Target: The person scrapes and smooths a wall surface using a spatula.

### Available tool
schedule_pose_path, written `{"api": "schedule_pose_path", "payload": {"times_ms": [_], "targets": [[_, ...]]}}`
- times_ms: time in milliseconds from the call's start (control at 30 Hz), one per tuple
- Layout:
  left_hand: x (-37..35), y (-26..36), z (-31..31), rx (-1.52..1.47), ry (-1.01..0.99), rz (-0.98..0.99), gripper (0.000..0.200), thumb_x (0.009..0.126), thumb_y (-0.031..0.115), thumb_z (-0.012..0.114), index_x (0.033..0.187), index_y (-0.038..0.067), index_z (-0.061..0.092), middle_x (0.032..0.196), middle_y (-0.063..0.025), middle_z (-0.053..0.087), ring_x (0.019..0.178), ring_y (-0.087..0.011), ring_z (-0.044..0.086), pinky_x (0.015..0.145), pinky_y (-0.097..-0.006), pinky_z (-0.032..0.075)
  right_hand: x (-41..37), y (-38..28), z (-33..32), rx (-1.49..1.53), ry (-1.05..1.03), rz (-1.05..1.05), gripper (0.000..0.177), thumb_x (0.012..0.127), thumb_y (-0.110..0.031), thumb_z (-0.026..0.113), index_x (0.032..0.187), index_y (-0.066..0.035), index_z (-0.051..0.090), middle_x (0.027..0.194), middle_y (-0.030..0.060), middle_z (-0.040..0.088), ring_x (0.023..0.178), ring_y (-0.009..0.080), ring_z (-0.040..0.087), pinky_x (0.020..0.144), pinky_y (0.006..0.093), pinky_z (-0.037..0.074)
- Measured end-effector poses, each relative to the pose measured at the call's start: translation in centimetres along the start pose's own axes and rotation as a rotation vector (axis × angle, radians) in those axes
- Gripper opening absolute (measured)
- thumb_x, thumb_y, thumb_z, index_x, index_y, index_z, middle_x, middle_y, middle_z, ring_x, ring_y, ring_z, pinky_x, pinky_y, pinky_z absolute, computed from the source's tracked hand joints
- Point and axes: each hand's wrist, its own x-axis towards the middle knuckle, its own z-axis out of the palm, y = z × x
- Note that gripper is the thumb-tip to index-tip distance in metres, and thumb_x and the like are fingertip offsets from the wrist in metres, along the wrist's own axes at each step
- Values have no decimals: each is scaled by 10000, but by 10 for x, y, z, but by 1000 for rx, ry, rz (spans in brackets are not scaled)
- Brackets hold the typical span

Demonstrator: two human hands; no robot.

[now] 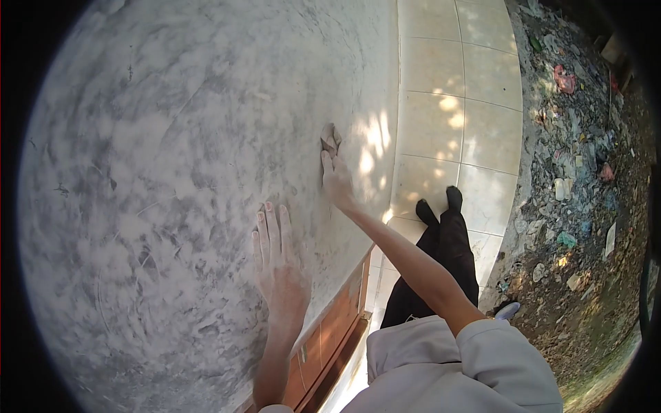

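— So why is the left hand (279,265) lying flat like that?

— It looks like it is there to lean on. The palm is down on the big grey and white surface (158,172). The fingers are straight and close side by side, and they hold nothing.

— And the right hand (337,180)?

— It reaches further out, with the arm stretched. Its fingers are pinched on a little brown scrap (330,140) and press it on the same surface, near the edge by the tiled floor (447,89). I think the scrap is held flat so it can rub there.

— What is the scrap made of?

— I cannot tell. It is small, and the fingers cover its lower part. It could be cloth or rough paper.

— Is the surface a wall or a tabletop?

— Hard to say. The round lens bends everything. A wooden panel (337,323) sits under its edge, close to the person's black trousers (441,268), but part of the panel is cut off at the bottom.

— Anything else hidden?

— The left arm is cut off at the bottom too. The light sleeve (496,358) hides the right shoulder. Past the tiles there is dirt with litter (578,172), too small to tell piece by piece. And spots of sun (375,141) make the edge beside the scrap very bright.
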Motion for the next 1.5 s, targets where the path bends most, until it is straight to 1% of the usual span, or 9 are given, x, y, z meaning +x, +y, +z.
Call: {"api": "schedule_pose_path", "payload": {"times_ms": [167,233,367,533,733,1033,1100,1233,1500], "targets": [[-21,-27,-11,-20,-272,-178,614,878,135,561,1437,25,332,1505,-165,296,1397,-328,261,1145,-439,234,-48,-1,11,-34,-8,-72,443,1005,-316,410,1035,84,597,920,225,646,870,296,599,810,372,432],[-27,-31,-14,-38,-471,-290,600,883,135,556,1431,22,340,1499,-161,308,1395,-325,266,1145,-433,238,-104,50,38,-193,181,-535,440,1006,-304,402,1164,74,565,1036,231,639,977,307,596,875,363,422],[-37,-34,-24,-61,-770,-447,579,890,134,549,1422,17,353,1491,-155,328,1391,-320,275,1145,-423,244,-99,27,26,-83,19,-269,371,990,-256,446,1198,24,571,1083,277,625,1041,402,585,837,382,462],[6,-17,-30,214,237,-5,561,899,136,533,1424,36,361,1486,-110,353,1388,-259,303,1146,-387,263,-32,-20,15,9,3,-100,395,994,-273,429,1191,39,568,1087,290,612,1036,406,578,890,388,439],[9,-27,-19,160,227,-32,586,883,129,536,1435,54,350,1502,-89,331,1388,-231,302,1147,-380,262,-147,28,40,-99,139,-555,391,1001,-252,403,1166,60,569,1138,280,589,1055,393,574,930,409,412],[-9,-29,-29,99,243,6,561,867,101,523,1405,30,383,1471,-118,368,1364,-262,327,1138,-393,268,-101,-14,23,-27,-127,-147,400,999,-284,406,1206,21,561,1086,275,613,974,374,597,854,406,438],[-12,-32,-25,110,229,6,564,861,97,524,1403,29,386,1470,-118,369,1363,-262,328,1135,-394,270,-158,17,37,-256,120,-673,401,1003,-279,394,1246,5,540,1083,275,616,980,391,591,876,409,432],[-27,-36,-23,143,207,9,590,840,87,521,1410,30,377,1479,-104,360,1366,-248,330,1131,-380,282,-131,34,29,2,-111,-175,433,1009,-290,364,1231,35,545,1048,287,622,952,399,590,859,419,431],[-48,-40,-19,170,202,9,672,788,60,510,1438,42,342,1509,-60,325,1379,-207,331,1123,-337,309,-198,46,41,-18,-66,-287,431,1006,-265,370,1246,53,535,1193,280,563,1132,384,523,951,392,390]]}}
